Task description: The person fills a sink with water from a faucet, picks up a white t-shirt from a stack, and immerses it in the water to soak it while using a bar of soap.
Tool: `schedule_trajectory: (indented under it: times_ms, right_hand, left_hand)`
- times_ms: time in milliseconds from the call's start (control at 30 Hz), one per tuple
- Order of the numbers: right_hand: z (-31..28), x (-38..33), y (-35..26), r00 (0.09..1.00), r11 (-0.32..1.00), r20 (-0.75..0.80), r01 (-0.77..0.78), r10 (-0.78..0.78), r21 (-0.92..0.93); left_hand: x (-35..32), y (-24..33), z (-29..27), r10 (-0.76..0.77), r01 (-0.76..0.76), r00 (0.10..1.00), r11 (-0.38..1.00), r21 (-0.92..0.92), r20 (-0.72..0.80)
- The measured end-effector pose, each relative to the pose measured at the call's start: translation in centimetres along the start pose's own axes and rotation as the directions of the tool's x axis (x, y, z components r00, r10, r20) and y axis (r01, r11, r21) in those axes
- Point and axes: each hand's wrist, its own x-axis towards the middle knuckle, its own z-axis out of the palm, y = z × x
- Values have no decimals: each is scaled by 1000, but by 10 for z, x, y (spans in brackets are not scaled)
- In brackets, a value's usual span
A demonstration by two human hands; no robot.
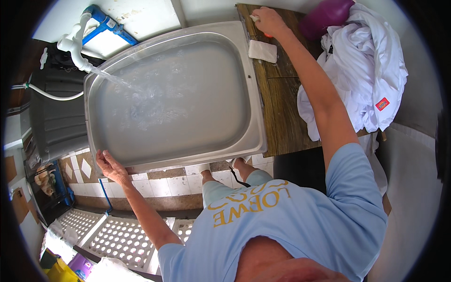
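Observation:
A wide grey metal sink basin (257,136) holds cloudy water, with a stream pouring into it from a white plastic tap (73,44). My left hand (112,168) rests against the basin's near left corner, its fingers stretched out. At the far end of the brown wooden tabletop (286,110), my right hand (271,23) is closed. A small whitish piece shows at its fingertips and a bit of orange-red beneath it; what it holds is mostly hidden. Just nearer than that hand, a whitish rectangular block (262,51) lies by the basin's right rim.
White garments (361,70) are heaped on the table's right side, beside a purple rounded container (325,19). Blue pipe (109,26) runs behind the tap. A dark grey ribbed surface (61,110) and a white hose (56,97) lie left of the basin.

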Motion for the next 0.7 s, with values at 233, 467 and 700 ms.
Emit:
schedule_trajectory:
  times_ms: [233, 467, 700]
  right_hand:
    - [-30, 4, 10, 831, 403, 216, -455, 513, 794]
    - [-27, -20, 0, 962, 963, 99, -260, 253, 65]
    - [-39, -6, -4, 959, 969, 170, -202, 225, -140]
  left_hand:
    - [-2, -8, -3, -18, 18, 1000, 1000, 16, 5]
    - [-2, 3, -1, 2, -2, 1000, 1000, 7, 19]
    - [-2, -3, -2, 27, -27, 1000, 999, 20, 13]
